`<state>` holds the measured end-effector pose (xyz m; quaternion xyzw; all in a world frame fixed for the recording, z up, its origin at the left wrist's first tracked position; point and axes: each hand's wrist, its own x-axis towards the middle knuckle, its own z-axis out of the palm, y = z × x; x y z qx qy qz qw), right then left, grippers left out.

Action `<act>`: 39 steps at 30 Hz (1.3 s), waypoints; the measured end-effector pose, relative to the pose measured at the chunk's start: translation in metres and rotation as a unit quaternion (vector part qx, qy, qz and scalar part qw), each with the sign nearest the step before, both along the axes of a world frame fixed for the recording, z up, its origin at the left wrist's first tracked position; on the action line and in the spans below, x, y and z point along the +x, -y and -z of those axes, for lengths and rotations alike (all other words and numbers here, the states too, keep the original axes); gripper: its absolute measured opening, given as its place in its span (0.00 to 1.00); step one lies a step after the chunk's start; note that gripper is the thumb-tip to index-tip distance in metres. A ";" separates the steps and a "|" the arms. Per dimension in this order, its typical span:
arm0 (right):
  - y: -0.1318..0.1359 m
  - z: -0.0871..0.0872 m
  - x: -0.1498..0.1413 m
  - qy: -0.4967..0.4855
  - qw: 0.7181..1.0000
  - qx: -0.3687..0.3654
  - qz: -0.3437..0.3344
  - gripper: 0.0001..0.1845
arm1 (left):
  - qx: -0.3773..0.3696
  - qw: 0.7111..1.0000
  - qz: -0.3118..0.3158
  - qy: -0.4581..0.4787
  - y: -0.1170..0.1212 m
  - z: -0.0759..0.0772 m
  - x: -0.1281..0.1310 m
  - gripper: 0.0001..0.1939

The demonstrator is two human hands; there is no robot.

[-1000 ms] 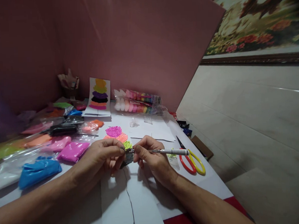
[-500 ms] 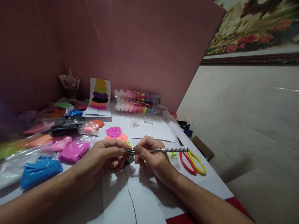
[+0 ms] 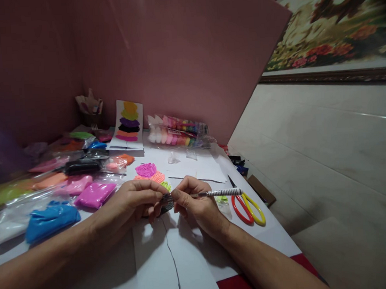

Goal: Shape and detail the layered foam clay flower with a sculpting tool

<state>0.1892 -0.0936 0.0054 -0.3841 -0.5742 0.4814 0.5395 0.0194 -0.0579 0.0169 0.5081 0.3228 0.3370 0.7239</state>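
Note:
My right hand point(image 3: 196, 200) is closed around a small fork point(image 3: 225, 192) with a black-and-white patterned handle pointing right. Its tines reach toward the fingertips of my left hand point(image 3: 140, 199), whose thumb and fingers are pinched together at the tine end. What that pinch holds is hidden. Under both hands lies a patch of black clay point(image 3: 166, 207) on white paper point(image 3: 160, 262). Above it, magenta clay point(image 3: 146, 170), orange-pink clay point(image 3: 155, 177) and a bit of yellow-green clay point(image 3: 166, 186) show ridged textures. A dark curving line runs down the paper toward me.
Scissors point(image 3: 248, 208) with red and yellow handles lie right of my right hand. Bagged clay, including blue point(image 3: 53, 221) and magenta point(image 3: 96, 195) packs, crowds the left. Behind stand a colored picture card point(image 3: 127, 124) and a clay multipack point(image 3: 177, 130).
The fork has shifted very slightly left, and its tines are less visible between my hands. The paper's lower part has slid a little to the right.

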 end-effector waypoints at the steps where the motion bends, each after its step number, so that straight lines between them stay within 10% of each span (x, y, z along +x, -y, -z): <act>1: 0.000 0.000 0.000 0.000 1.000 -0.003 0.001 0.15 | -0.001 1.000 -0.003 -0.004 0.000 0.000 0.000 0.05; 39: 0.004 -0.004 -0.002 0.012 0.999 -0.014 -0.050 0.13 | -0.044 0.998 0.016 -0.035 0.004 -0.002 0.000 0.05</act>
